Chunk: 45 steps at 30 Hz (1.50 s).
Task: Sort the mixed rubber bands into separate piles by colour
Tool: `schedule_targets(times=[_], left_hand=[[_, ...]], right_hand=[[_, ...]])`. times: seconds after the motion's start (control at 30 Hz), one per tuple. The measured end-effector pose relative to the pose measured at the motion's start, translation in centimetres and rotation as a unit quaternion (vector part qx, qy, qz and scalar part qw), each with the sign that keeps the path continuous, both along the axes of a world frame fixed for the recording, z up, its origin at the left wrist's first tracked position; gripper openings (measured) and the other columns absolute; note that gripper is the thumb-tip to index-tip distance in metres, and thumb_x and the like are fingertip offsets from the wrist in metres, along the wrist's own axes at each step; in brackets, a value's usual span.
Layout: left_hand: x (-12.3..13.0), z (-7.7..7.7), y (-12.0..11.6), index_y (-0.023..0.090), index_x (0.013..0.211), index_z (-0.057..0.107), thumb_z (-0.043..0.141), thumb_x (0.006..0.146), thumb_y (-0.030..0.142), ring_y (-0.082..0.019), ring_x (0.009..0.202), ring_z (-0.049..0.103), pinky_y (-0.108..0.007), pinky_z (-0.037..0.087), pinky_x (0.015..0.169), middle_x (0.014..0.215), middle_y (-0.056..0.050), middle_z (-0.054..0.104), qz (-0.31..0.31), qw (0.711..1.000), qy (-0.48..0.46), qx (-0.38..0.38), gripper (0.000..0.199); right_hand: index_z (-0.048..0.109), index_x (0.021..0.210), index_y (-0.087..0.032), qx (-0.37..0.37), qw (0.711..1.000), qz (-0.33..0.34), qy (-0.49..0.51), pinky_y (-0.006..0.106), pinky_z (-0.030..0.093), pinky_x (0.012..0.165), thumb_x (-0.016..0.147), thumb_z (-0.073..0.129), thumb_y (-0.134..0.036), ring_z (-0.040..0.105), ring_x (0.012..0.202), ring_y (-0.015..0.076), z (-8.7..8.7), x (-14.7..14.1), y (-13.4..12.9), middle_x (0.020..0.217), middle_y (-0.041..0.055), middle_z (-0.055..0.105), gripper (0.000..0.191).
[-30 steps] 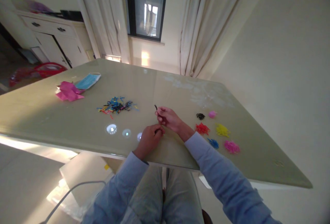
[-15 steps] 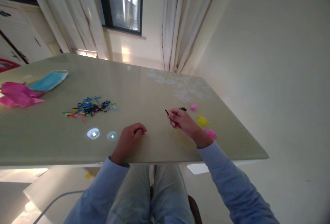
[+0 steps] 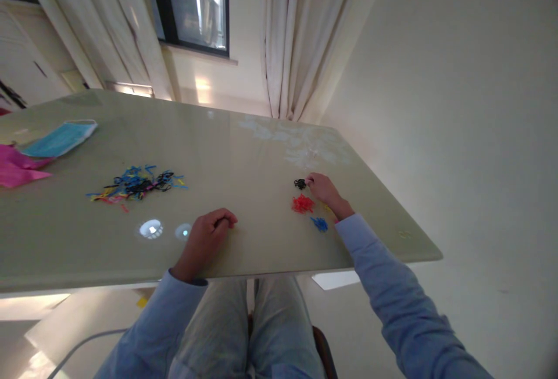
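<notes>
My right hand [image 3: 322,187] reaches to the far right group of small piles. Its fingers are pinched together at the right edge of a black pile of small rubber bands [image 3: 300,183]; whether a band is between the fingertips is hidden. Nearer to me lie a red pile of bands [image 3: 302,204] and a blue pile of bands [image 3: 319,224]. Yellow bands [image 3: 326,207] show only in part beside my wrist. My left hand [image 3: 210,236] rests on the table with curled fingers; what they hold, if anything, I cannot make out.
A mixed heap of blue, black, yellow and red bands [image 3: 138,182] lies on the left of the glossy table [image 3: 244,193]. Farther left are a blue face mask [image 3: 63,138] and a pink sheet [image 3: 21,167]. A wall [image 3: 457,106] stands to the right.
My right hand has moved forward to the black pile; the black band that stuck out of its fingers no longer shows apart. The red and blue piles are uncovered. My view has shifted slightly right.
</notes>
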<state>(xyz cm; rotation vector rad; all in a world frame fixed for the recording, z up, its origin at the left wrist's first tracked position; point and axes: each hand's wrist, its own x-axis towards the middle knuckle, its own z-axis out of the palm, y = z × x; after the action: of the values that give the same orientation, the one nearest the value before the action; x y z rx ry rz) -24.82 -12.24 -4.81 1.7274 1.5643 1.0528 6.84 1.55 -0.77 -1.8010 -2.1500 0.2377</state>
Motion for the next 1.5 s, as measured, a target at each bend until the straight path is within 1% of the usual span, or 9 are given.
schedule_targets(times=[0.17, 0.3, 0.57, 0.67, 0.77, 0.87, 1.03, 1.2, 1.5], left_hand=[[0.0, 0.2, -0.1, 0.021, 0.071, 0.066, 0.04, 0.074, 0.026, -0.019, 0.069, 0.063, -0.028, 0.045, 0.067, 0.069, -0.001, 0.069, 0.001, 1.0, 0.002, -0.001, 0.026], [-0.1, 0.3, -0.1, 0.021, 0.071, 0.066, 0.04, 0.074, 0.026, -0.019, 0.068, 0.062, -0.028, 0.045, 0.066, 0.069, -0.001, 0.069, 0.005, 1.0, 0.001, -0.007, 0.026], [0.2, 0.5, -0.6, 0.019, 0.081, 0.067, 0.045, 0.073, 0.027, -0.016, 0.061, 0.058, -0.027, 0.045, 0.06, 0.076, -0.002, 0.07, 0.039, 0.997, -0.07, -0.018, 0.024], [0.2, 0.5, -0.7, 0.017, 0.094, 0.065, 0.049, 0.072, 0.028, -0.013, 0.057, 0.056, -0.025, 0.045, 0.055, 0.087, -0.004, 0.071, 0.047, 0.991, -0.121, -0.024, 0.03], [-1.0, 0.5, -0.7, 0.017, 0.102, 0.064, 0.051, 0.073, 0.03, -0.013, 0.05, 0.051, -0.024, 0.04, 0.049, 0.066, 0.0, 0.064, 0.072, 0.99, -0.118, -0.036, 0.034], [-3.8, 0.6, -0.6, 0.015, 0.102, 0.065, 0.052, 0.074, 0.035, -0.015, 0.049, 0.048, -0.025, 0.038, 0.049, 0.055, 0.003, 0.054, 0.143, 0.988, -0.058, -0.008, 0.036], [-10.4, 1.2, 0.4, 0.014, 0.097, 0.07, 0.053, 0.071, 0.034, -0.016, 0.059, 0.055, -0.029, 0.045, 0.061, 0.083, -0.008, 0.068, 0.277, 0.954, 0.109, 0.024, 0.037], [-14.3, 1.9, 2.4, 0.018, 0.1, 0.073, 0.052, 0.078, 0.035, -0.024, 0.081, 0.064, -0.034, 0.049, 0.082, 0.093, -0.011, 0.07, 0.222, 0.936, 0.273, -0.006, 0.035], [-13.7, 1.9, 4.7, 0.017, 0.1, 0.07, 0.036, 0.094, 0.033, -0.029, 0.1, 0.064, -0.039, 0.048, 0.087, 0.112, -0.015, 0.065, 0.155, 0.903, 0.396, -0.068, 0.038]], right_hand=[[0.061, 0.071, -0.019, 0.03, 1.0, 0.002, 0.002, 0.029, 0.038, 0.07, 0.089, 0.044, -0.019, 0.056, 0.075, 0.0199, 0.9, -0.3, -2.0, 0.077, 0.0091, 0.066, 0.026], [0.066, 0.083, -0.019, 0.052, 0.996, 0.029, 0.061, 0.028, 0.039, 0.069, 0.092, 0.046, -0.026, 0.058, 0.073, 0.0183, 1.0, -1.7, -6.3, 0.081, 0.0063, 0.068, 0.023], [0.069, 0.093, -0.023, -0.023, 0.953, 0.209, 0.219, 0.032, 0.046, 0.077, 0.097, 0.05, -0.04, 0.064, 0.083, 0.0206, -2.8, -4.6, -14.2, 0.088, 0.0066, 0.071, 0.026], [0.07, 0.094, -0.023, -0.041, 0.944, 0.191, 0.265, 0.032, 0.048, 0.078, 0.096, 0.05, -0.043, 0.065, 0.084, 0.0209, -3.2, -4.0, -14.1, 0.089, 0.0065, 0.072, 0.028], [0.07, 0.093, -0.021, -0.075, 0.935, 0.152, 0.311, 0.03, 0.048, 0.066, 0.095, 0.049, -0.048, 0.062, 0.069, 0.019, -3.1, -3.4, -13.5, 0.076, 0.004, 0.068, 0.034], [0.07, 0.091, -0.021, -0.097, 0.929, 0.139, 0.328, 0.029, 0.045, 0.056, 0.094, 0.047, -0.052, 0.056, 0.057, 0.0168, -3.1, -3.2, -13.3, 0.068, 0.0019, 0.062, 0.039], [0.071, 0.089, -0.022, -0.064, 0.941, 0.158, 0.291, 0.031, 0.048, 0.063, 0.092, 0.052, -0.048, 0.061, 0.066, 0.0196, -3.4, -3.4, -13.6, 0.075, 0.0051, 0.069, 0.032], [0.071, 0.088, -0.024, -0.047, 0.944, 0.17, 0.28, 0.034, 0.051, 0.068, 0.092, 0.054, -0.044, 0.066, 0.075, 0.0228, -3.4, -3.5, -13.6, 0.084, 0.0065, 0.073, 0.026], [0.071, 0.089, -0.024, -0.046, 0.947, 0.163, 0.274, 0.035, 0.053, 0.072, 0.091, 0.055, -0.044, 0.067, 0.079, 0.0239, -3.4, -3.5, -13.7, 0.087, 0.0072, 0.074, 0.026]])
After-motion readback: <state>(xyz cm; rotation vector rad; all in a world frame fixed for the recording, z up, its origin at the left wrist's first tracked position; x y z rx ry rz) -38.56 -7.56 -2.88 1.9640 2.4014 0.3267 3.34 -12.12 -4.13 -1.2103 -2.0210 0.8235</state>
